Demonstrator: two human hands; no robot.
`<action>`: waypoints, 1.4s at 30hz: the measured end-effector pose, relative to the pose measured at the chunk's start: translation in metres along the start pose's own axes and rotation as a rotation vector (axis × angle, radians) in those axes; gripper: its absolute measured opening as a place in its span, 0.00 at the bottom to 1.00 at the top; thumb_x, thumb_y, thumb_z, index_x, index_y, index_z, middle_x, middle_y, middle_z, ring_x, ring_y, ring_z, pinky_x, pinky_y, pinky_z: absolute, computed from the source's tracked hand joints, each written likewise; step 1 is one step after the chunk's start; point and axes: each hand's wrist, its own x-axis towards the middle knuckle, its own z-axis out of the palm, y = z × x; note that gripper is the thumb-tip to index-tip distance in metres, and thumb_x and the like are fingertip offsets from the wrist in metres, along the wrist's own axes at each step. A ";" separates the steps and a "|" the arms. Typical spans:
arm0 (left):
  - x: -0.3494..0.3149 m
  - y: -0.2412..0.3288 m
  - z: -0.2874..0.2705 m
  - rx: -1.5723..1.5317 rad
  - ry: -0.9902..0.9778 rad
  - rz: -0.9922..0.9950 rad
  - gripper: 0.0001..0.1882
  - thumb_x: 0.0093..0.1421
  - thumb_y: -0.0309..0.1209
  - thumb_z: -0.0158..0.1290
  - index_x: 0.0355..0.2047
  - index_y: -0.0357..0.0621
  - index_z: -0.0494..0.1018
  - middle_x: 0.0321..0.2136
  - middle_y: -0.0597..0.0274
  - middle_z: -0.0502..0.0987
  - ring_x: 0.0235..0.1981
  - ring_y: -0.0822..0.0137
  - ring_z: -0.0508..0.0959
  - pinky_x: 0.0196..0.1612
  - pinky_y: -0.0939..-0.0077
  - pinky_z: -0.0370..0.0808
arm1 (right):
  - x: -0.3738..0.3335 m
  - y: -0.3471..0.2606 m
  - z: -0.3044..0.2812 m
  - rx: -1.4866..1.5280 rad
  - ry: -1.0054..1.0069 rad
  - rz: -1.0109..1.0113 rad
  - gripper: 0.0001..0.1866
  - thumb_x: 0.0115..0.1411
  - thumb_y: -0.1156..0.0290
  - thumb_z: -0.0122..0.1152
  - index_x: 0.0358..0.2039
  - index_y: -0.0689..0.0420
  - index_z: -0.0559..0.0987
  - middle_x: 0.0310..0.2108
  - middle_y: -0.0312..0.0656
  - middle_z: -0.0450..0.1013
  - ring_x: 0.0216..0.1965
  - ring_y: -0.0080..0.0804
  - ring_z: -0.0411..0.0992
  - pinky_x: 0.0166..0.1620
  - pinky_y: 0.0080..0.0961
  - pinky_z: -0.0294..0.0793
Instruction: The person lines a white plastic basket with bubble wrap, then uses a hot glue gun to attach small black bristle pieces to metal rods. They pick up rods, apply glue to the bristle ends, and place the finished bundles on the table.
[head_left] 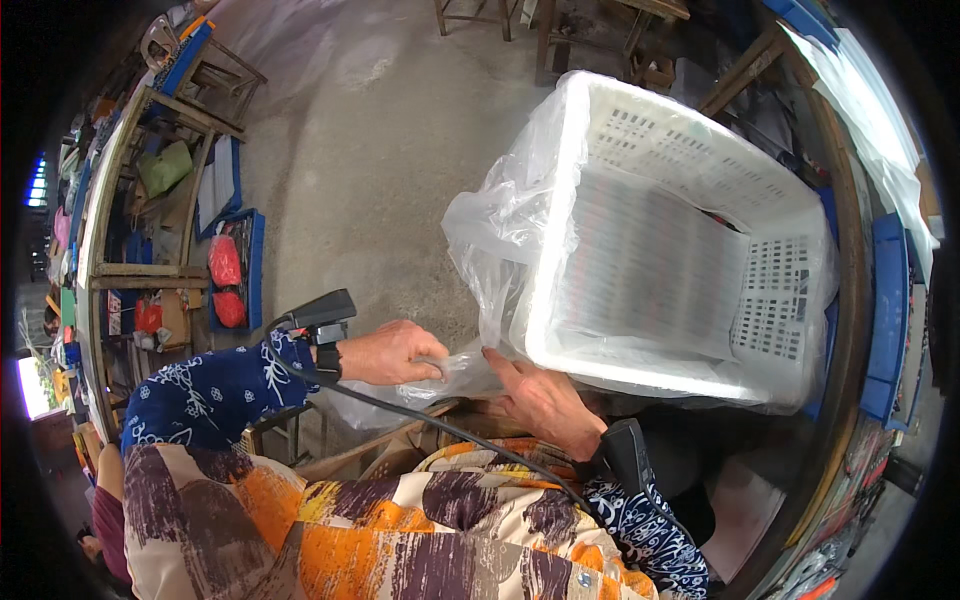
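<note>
A white plastic crate (560,220) with slotted walls is tilted toward me at the right. A clear plastic bag (490,235) wraps around its outside and hangs loose off its left side. Beneath film inside the crate, a layer of thin striped contents (650,260) shows; I cannot make out its kind. My left hand (395,353) is closed on a bunched part of the bag, left of the crate's near corner. Against that corner, my right hand (545,400) grips the film with its index finger stretched along it; its other fingers are partly hidden.
A wooden rack (150,270) with blue trays and red bags stands left. Wooden stool legs (475,18) are at the top. A table edge (850,300) and blue bin (885,315) are right of the crate. A black cable (430,425) crosses between my wrists.
</note>
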 end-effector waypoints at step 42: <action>0.249 -0.195 0.089 -1.139 0.480 -0.353 0.21 0.61 0.37 0.51 0.50 0.36 0.71 0.49 0.53 0.74 0.50 0.61 0.73 0.54 0.65 0.68 | -0.081 -0.025 -0.089 -0.583 0.502 0.342 0.22 0.45 0.76 0.61 0.44 0.63 0.75 0.38 0.46 0.66 0.38 0.39 0.67 0.36 0.31 0.71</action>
